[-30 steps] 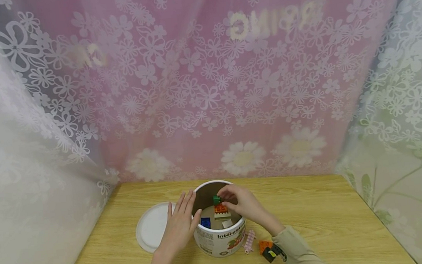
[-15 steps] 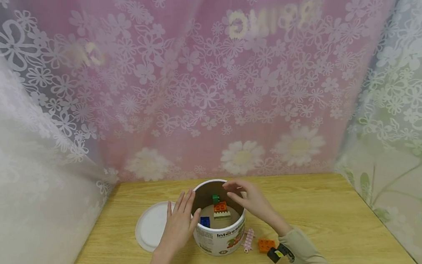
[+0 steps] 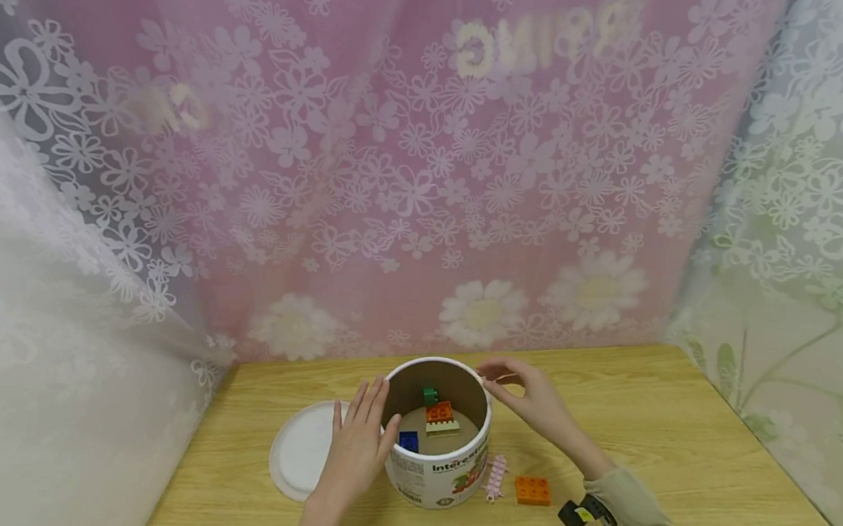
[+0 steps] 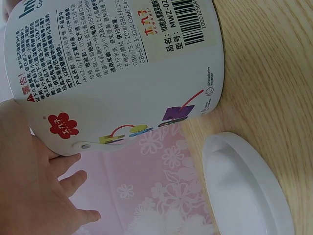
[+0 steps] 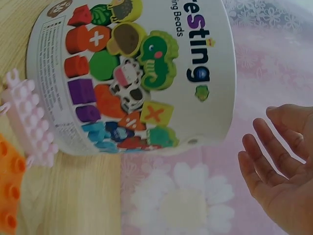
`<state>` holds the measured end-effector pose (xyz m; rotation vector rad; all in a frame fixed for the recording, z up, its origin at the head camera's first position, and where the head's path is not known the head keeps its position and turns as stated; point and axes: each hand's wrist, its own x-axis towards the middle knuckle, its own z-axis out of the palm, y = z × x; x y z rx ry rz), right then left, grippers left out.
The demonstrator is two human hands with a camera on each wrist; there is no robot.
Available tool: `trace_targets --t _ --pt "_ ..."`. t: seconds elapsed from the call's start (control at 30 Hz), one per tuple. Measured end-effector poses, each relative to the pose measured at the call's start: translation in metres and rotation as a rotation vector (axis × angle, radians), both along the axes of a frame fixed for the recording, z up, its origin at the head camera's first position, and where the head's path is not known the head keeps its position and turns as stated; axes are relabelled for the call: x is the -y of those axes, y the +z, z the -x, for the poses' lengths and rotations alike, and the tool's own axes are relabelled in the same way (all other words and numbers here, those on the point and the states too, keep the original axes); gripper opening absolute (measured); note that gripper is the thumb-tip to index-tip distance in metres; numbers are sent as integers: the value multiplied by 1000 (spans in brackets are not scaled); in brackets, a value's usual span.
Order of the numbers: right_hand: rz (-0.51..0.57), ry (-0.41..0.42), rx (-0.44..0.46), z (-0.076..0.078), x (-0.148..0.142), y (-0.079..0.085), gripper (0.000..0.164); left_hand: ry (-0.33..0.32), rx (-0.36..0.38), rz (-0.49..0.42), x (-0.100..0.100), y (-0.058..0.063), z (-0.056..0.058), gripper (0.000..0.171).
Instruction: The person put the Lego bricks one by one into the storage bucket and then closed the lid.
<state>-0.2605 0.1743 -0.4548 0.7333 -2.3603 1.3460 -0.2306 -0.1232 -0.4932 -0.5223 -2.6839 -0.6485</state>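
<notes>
My left hand (image 3: 357,446) rests with fingers spread against the left rim of a white printed bucket (image 3: 440,480). My right hand (image 3: 535,399) is at the bucket's right rim, fingers loosely bent; the right wrist view shows nothing in its grasp. Inside the bucket are a green block (image 3: 431,396), an orange brick (image 3: 439,413), a cream studded brick (image 3: 443,429) and a blue brick (image 3: 409,441). In the left wrist view, the left fingers reach past the bucket's (image 4: 122,98) side.
A white round lid (image 3: 304,453) lies on the wooden table (image 3: 655,435), left of the bucket. Beside the bucket's right side lie a pink studded piece (image 3: 496,479) and an orange brick (image 3: 533,490). Flowered curtains (image 3: 413,172) hang at the back and both sides.
My right hand has let go of the green block and moved right, out of the bucket to its rim. The block now lies inside. My left hand has stayed in place.
</notes>
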Motion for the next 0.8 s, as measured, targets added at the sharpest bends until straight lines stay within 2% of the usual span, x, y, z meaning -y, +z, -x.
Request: trace_targets --t 0.2,0.37,0.63,0.8 --pt "-3 -28 -44 -3 -14 -11 23 -1 -6 0 0 -1 0 61" --pt "9 -18 -53 -6 -25 -22 22 2 -3 -2 -1 -1 1 61" --pt "-42 38 71 -13 -42 -46 26 6 -7 -3 -1 -1 0 62" --pt "-107 106 144 -21 -49 -56 27 5 -2 -3 -1 -1 1 62"
